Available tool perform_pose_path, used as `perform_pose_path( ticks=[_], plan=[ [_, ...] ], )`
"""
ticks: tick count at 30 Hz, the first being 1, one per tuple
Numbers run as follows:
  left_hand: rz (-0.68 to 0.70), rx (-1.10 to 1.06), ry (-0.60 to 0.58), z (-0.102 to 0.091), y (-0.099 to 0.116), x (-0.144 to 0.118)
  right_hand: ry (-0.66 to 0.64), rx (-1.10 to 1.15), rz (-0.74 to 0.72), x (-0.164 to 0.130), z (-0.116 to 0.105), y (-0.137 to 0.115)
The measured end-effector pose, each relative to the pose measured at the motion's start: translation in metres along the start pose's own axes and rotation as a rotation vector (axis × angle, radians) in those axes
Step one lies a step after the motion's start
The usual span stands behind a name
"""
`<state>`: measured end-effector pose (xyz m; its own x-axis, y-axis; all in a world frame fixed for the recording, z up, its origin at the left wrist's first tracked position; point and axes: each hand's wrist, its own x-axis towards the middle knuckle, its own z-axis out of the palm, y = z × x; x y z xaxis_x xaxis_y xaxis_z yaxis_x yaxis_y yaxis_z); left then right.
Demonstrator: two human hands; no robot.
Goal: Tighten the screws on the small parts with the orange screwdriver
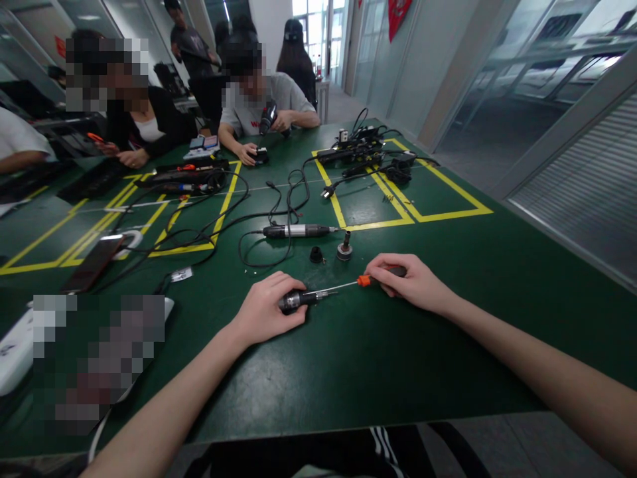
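My left hand (pixel 273 307) is closed around a short black and silver cylindrical tool part (pixel 294 301) lying low over the table, its thin metal end pointing right. In my right hand (pixel 407 280) is a screwdriver (pixel 367 280) with an orange and dark handle. Its long shaft points left and reaches the part under my left fingers; whether the tip touches it I cannot tell. Just beyond my hands stand a small black cap (pixel 316 254) and a round metal piece with an upright stem (pixel 344 247). Behind them lies a corded electric screwdriver (pixel 298 230).
The green table (pixel 398 372) bears yellow tape rectangles. Black cables and adapters (pixel 358 153) pile up at the back right. Loose cords cross the middle. A phone (pixel 99 255) and a white power strip (pixel 14 345) lie left. Across the table, a person (pixel 269 99) holds a power drill (pixel 267 118).
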<state>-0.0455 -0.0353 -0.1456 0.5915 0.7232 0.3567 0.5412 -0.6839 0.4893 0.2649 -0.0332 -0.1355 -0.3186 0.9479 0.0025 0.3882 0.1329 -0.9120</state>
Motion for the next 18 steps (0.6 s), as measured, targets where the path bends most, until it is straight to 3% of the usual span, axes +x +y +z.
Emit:
perform_pose_path(
  ticks=[4,10,14,18],
  plan=[
    [0.002,0.002,0.007,-0.0003,0.0008,0.0001,-0.015,0.040,0.037,0.0002,0.0003,0.0011],
    [0.007,-0.012,0.008,0.0008,0.0000,0.0004,0.076,-0.013,-0.140,0.0007,-0.0019,-0.0007],
    [0.006,-0.014,0.015,0.0018,-0.0015,-0.0002,-0.014,0.009,-0.042,0.0002,-0.0004,0.0004],
    [0.015,-0.015,0.021,0.0015,-0.0017,-0.0006,-0.024,0.034,-0.009,-0.0004,0.0010,0.0010]
  ],
)
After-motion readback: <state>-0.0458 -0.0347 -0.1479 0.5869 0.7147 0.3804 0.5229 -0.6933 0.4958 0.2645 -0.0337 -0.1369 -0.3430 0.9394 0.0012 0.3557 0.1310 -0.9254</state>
